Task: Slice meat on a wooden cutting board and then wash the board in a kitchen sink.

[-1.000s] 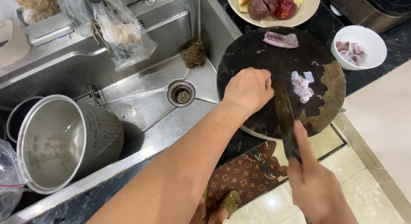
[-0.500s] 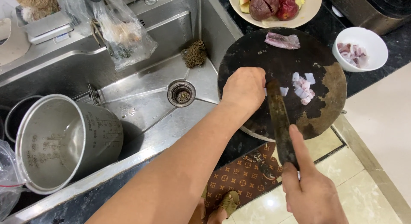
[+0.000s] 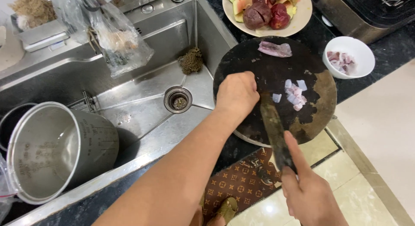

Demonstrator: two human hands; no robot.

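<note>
Your right hand [image 3: 311, 195] grips the knife [image 3: 274, 131], forefinger along its spine, your left hand [image 3: 237, 96] curls down on the board [image 3: 320, 118] over whatever is being cut, with a few diced pieces [image 3: 294, 93] done beside the blade and one whole strip [image 3: 275, 49] still waiting.

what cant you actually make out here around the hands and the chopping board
- Head view: whatever the left hand presses on the round cutting board is hidden under its knuckles.
- Head view: the knife handle is covered by the right hand, which the bottom edge cuts off.
- Head view: the contents of the white bowl are too small to identify.
- Head view: the plate of fruit is cut off by the top edge.
</note>
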